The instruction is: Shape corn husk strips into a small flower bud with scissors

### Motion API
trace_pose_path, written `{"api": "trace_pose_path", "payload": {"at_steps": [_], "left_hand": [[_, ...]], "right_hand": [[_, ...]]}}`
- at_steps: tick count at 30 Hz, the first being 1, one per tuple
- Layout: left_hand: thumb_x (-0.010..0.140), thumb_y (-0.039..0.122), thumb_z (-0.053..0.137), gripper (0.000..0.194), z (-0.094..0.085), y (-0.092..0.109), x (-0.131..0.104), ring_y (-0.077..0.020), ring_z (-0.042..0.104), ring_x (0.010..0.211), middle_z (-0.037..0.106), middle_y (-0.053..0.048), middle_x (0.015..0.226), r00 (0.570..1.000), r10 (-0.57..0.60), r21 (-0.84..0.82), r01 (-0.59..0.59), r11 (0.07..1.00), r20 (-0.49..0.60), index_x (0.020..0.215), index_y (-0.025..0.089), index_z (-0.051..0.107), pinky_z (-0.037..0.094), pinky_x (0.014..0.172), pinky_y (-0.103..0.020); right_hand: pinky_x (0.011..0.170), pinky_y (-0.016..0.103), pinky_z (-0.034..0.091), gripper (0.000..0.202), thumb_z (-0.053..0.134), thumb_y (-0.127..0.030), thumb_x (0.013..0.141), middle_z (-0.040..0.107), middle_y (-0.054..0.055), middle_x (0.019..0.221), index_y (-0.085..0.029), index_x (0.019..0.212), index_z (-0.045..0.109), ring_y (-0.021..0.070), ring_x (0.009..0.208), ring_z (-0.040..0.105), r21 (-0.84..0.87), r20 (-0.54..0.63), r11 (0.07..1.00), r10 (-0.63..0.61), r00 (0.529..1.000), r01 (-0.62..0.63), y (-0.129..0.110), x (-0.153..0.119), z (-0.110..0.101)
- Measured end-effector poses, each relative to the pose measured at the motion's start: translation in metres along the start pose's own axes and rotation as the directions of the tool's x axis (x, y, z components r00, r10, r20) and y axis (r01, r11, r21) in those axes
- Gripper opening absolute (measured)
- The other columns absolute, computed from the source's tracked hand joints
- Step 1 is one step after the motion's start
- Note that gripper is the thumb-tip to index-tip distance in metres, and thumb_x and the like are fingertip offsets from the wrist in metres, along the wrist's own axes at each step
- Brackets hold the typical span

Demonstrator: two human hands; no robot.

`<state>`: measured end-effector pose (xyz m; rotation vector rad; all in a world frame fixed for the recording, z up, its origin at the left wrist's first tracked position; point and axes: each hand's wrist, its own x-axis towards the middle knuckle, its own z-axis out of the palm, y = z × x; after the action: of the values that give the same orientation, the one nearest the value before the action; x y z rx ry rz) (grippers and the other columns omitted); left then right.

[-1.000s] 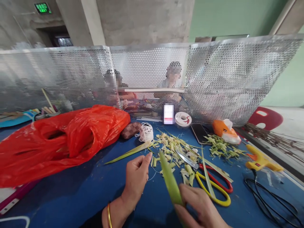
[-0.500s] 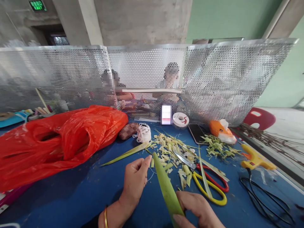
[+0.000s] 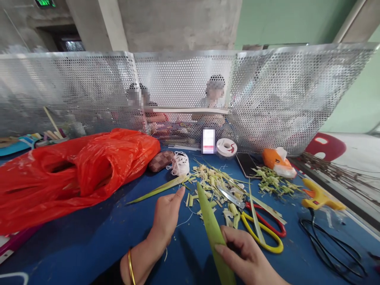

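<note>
My right hand (image 3: 245, 253) pinches a long green leaf (image 3: 209, 217) between thumb and fingers, its pointed tip slanting up and away over the blue table. To its left is my left hand (image 3: 168, 215), fingers curled and thumb pressed against them; whatever lies in that pinch is too small to make out. A thin white thread (image 3: 185, 221) shows between the two hands, and I cannot tell if it is held. Scissors (image 3: 261, 227) with red and yellow handles rest to the right, a leaf strip lying across them. Chopped leaf scraps (image 3: 213, 178) lie beyond the leaf's tip.
A red plastic bag (image 3: 89, 170) covers the left side. Toward the back are a checkered pouch (image 3: 161, 161), a white string ball (image 3: 180, 163), a ribbon spool (image 3: 227, 147), a phone (image 3: 246, 164) and tissues (image 3: 279, 162). A yellow glue gun (image 3: 322, 196) lies right, before a perforated screen (image 3: 184, 79).
My right hand has moved up and forward with the leaf, showing more of the hand. My left hand has shifted slightly left, away from the leaf.
</note>
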<state>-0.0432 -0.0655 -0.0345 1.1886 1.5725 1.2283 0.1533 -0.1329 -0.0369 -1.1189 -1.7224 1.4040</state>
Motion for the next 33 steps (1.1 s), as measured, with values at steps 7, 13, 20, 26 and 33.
{"api": "trace_pose_path", "payload": {"at_steps": [7, 13, 20, 26, 33], "left_hand": [[0.076, 0.060, 0.054, 0.055, 0.002, 0.000, 0.000, -0.0073, 0.020, 0.037, 0.021, 0.010, 0.040, 0.995, -0.101, -0.032, 0.101, 0.994, -0.002, 0.048, 0.025, 0.024, 0.018, 0.037, -0.023], [0.077, 0.062, 0.052, 0.055, 0.002, 0.002, -0.005, -0.0075, 0.021, 0.037, 0.022, 0.009, 0.040, 0.997, -0.080, -0.030, 0.081, 0.996, 0.016, 0.048, 0.024, 0.025, 0.019, 0.037, -0.023], [0.078, 0.063, 0.050, 0.056, 0.002, 0.004, -0.005, -0.0077, 0.022, 0.037, 0.023, 0.008, 0.040, 0.998, -0.056, -0.006, 0.056, 0.998, 0.006, 0.048, 0.024, 0.024, 0.020, 0.037, -0.024], [0.079, 0.063, 0.050, 0.056, 0.002, 0.004, -0.007, -0.0082, 0.024, 0.037, 0.023, 0.008, 0.040, 0.999, -0.035, 0.012, 0.035, 0.999, 0.002, 0.048, 0.024, 0.024, 0.020, 0.037, -0.024], [0.080, 0.061, 0.049, 0.057, 0.003, 0.010, -0.013, -0.0095, 0.027, 0.037, 0.026, 0.006, 0.036, 1.000, 0.016, 0.079, -0.016, 0.997, 0.002, 0.044, 0.024, 0.027, 0.022, 0.039, -0.025]], "right_hand": [[0.056, 0.024, 0.030, 0.039, 0.048, -0.049, 0.088, 0.035, -0.003, 0.066, -0.020, 0.065, 0.037, 0.0116, 0.061, 0.032, -0.015, 0.023, 1.000, -0.013, 1.000, 0.013, -0.002, 0.003, 0.000], [0.055, 0.024, 0.030, 0.038, 0.050, -0.047, 0.087, 0.035, -0.004, 0.064, -0.020, 0.064, 0.037, 0.0114, 0.060, 0.032, -0.031, 0.001, 0.999, -0.022, 1.000, 0.022, -0.005, 0.003, 0.000], [0.054, 0.024, 0.029, 0.040, 0.050, -0.049, 0.087, 0.034, -0.004, 0.064, -0.020, 0.064, 0.036, 0.0109, 0.060, 0.031, 0.008, 0.010, 1.000, -0.007, 1.000, 0.007, -0.006, 0.003, 0.000], [0.054, 0.023, 0.030, 0.041, 0.050, -0.052, 0.087, 0.035, -0.004, 0.064, -0.020, 0.064, 0.037, 0.0111, 0.060, 0.032, -0.002, 0.013, 1.000, 0.006, 1.000, -0.006, -0.003, 0.002, 0.001], [0.054, 0.024, 0.030, 0.041, 0.050, -0.051, 0.086, 0.034, -0.004, 0.063, -0.020, 0.063, 0.035, 0.0115, 0.059, 0.031, -0.037, 0.009, 0.999, -0.001, 1.000, 0.001, -0.006, 0.002, 0.000]]}}
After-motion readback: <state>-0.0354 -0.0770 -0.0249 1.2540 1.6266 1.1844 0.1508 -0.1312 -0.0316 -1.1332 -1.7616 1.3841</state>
